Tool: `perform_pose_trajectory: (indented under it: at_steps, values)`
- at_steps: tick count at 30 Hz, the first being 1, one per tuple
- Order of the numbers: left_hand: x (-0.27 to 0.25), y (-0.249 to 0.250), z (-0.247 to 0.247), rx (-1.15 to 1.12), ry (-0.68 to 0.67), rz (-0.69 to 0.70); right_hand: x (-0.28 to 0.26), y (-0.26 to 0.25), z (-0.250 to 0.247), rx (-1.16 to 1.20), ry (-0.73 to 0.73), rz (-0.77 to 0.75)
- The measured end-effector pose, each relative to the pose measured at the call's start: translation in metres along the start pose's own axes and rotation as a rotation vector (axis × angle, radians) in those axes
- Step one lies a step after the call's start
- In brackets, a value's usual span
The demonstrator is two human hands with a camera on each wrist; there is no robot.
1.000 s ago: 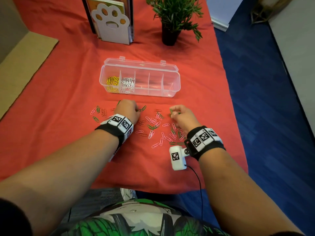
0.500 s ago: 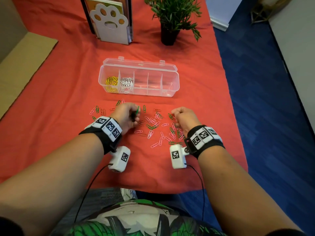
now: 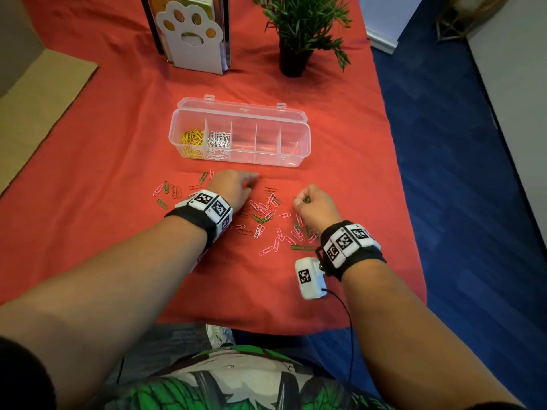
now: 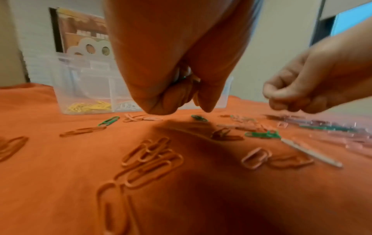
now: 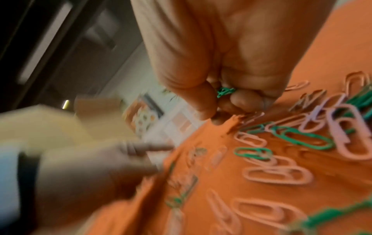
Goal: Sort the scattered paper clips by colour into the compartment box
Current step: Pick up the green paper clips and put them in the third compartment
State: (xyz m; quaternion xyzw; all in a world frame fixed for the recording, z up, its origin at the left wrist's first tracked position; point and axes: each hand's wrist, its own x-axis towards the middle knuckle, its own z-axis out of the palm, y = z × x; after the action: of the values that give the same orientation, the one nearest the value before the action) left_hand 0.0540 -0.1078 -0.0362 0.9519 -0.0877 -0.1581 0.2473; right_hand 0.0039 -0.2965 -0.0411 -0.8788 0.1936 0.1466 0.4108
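Observation:
The clear compartment box (image 3: 302,143) lies open across the red cloth. Its leftmost cell holds yellow clips (image 3: 194,140) and the one beside it holds white clips (image 3: 219,142); the other cells look bare. Pink and green paper clips (image 3: 266,214) lie scattered in front of it. My left hand (image 3: 251,182) reaches palm down over a green clip (image 4: 199,118), with a glint of green tucked in its curled fingers (image 4: 177,100). To the right, my right hand (image 3: 302,201) is a fist on the cloth, pinching green clips (image 5: 225,92).
A white paw-shaped book stand (image 3: 192,37) and a potted plant (image 3: 299,31) stand behind the box. Cardboard (image 3: 35,96) lies at the far left. The cloth's right edge (image 3: 396,184) drops to blue floor.
My left hand has turned palm down and stretched forward to the cloth near the box. The right hand has stayed almost where it was, still gripping green clips.

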Motion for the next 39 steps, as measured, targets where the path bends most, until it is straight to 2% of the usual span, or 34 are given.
perform_pose_trajectory:
  at_steps: [2, 6, 8, 9, 12, 13, 15, 17, 18, 20, 23, 27, 30, 33, 36, 38, 39]
  values:
    - [0.002, -0.004, 0.004, 0.064, -0.007, 0.009, -0.001, 0.001, -0.003, 0.205, -0.014, 0.045]
    - [0.0, -0.008, 0.006, 0.083, 0.059, -0.016, -0.009, 0.004, -0.013, 0.675, -0.072, 0.181]
    - [-0.002, -0.008, 0.006, 0.076, 0.049, -0.016, -0.014, 0.008, -0.016, 0.797, -0.091, 0.245]
    - [-0.002, -0.008, 0.007, 0.073, 0.042, -0.016, -0.016, 0.012, -0.016, 0.731, -0.088, 0.255]
    - [-0.004, -0.002, 0.008, 0.006, -0.002, -0.088, -0.018, 0.02, -0.008, 0.176, -0.07, 0.151]
    - [-0.006, 0.002, 0.008, -0.09, -0.04, -0.153, -0.02, 0.021, -0.003, 0.019, -0.061, 0.091]
    - [-0.011, 0.01, 0.004, -0.534, -0.151, -0.323, -0.024, 0.021, 0.007, -0.202, -0.026, -0.011]
    - [-0.017, 0.015, 0.001, -1.038, -0.216, -0.493, -0.027, 0.022, 0.017, -0.339, 0.006, -0.103]
    - [-0.021, 0.016, -0.001, -1.216, -0.25, -0.536, -0.027, 0.022, 0.02, -0.386, 0.012, -0.125]
    - [-0.026, 0.016, -0.005, -1.401, -0.321, -0.548, -0.028, 0.02, 0.025, -0.448, 0.014, -0.139]
    - [-0.03, 0.015, -0.01, -1.468, -0.345, -0.527, -0.028, 0.017, 0.026, -0.459, -0.012, -0.113]
    - [-0.034, 0.015, -0.005, -1.348, -0.286, -0.511, -0.029, 0.011, 0.013, -0.228, -0.03, -0.011]
    - [-0.035, 0.011, 0.007, -1.085, -0.207, -0.494, -0.026, 0.012, 0.007, 0.069, -0.043, 0.076]
    - [-0.037, 0.004, 0.02, -0.642, -0.077, -0.315, -0.027, 0.012, 0.009, 0.516, -0.089, 0.182]
    - [-0.045, 0.006, 0.024, -0.324, -0.076, -0.149, -0.032, 0.002, 0.008, 0.915, -0.165, 0.266]
    - [-0.048, 0.007, 0.026, -0.135, -0.043, -0.074, -0.032, -0.002, 0.012, 0.885, -0.166, 0.275]
    - [-0.048, 0.006, 0.026, -0.094, -0.023, -0.056, -0.03, -0.004, 0.015, 0.747, -0.134, 0.253]
